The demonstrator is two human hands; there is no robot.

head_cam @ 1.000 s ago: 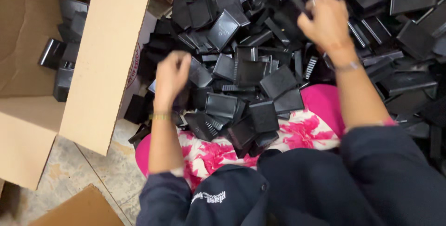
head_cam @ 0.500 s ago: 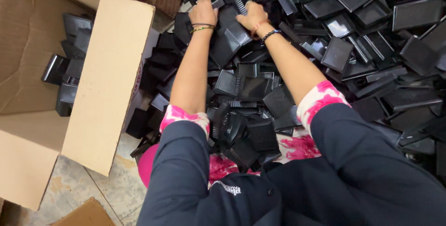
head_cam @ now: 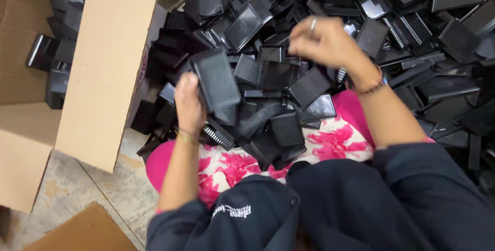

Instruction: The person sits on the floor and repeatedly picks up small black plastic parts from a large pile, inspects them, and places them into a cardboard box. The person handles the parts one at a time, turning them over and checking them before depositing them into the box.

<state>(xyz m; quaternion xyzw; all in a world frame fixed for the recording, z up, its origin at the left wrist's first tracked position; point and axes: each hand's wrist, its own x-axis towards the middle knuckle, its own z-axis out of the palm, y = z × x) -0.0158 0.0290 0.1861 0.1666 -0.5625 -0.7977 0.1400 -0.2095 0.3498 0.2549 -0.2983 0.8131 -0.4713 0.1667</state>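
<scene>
Black tray (head_cam: 216, 78) in my left hand (head_cam: 188, 104), glossy. Pile of black trays (head_cam: 402, 19) past my right hand's (head_cam: 330, 44) fingers (head_cam: 301, 44), all same black. Brown cardboard box (head_cam: 111, 60) left of my left fingers. Cloth (head_cam: 330, 142) under wrists: pink w/ white floral. Sleeves (head_cam: 361, 204) dark navy. Floor tile (head_cam: 103, 189) grey-beige.

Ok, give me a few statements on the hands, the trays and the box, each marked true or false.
1. The left hand holds a black tray. True.
2. The right hand rests on the floor. False: it is raised over the pile of trays.
3. The cardboard box lies on the person's left. True.
4. The box holds nothing. False: black trays lie inside.
5. The right wrist is bare. False: it wears a bracelet.
</scene>
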